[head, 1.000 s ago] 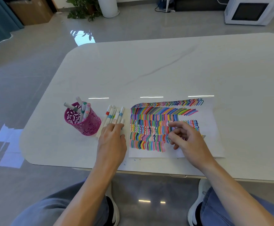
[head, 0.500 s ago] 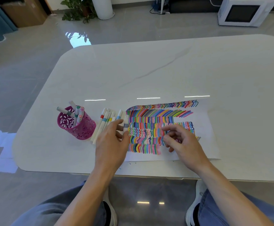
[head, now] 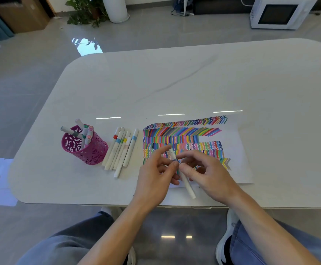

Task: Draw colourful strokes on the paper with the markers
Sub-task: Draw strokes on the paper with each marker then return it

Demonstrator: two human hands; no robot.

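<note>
A white sheet of paper (head: 236,150) covered with rows of colourful strokes lies near the table's front edge. Over its lower left part, both hands hold one white marker (head: 187,185) with a grey-blue band. My left hand (head: 154,175) pinches the marker near its band with thumb and fingers. My right hand (head: 207,173) grips the marker's lower barrel just right of that. The marker lies tilted, its far end pointing away from me. Whether its cap is on, I cannot tell.
Several white markers (head: 120,150) with coloured bands lie side by side left of the paper. A pink perforated cup (head: 90,150) with several more markers stands further left. The white table (head: 175,83) reaches far back. My knees are below the table's front edge.
My left hand lifted one marker from the row and carried it right, over the paper. My right hand left the paper and took hold of the same marker.
</note>
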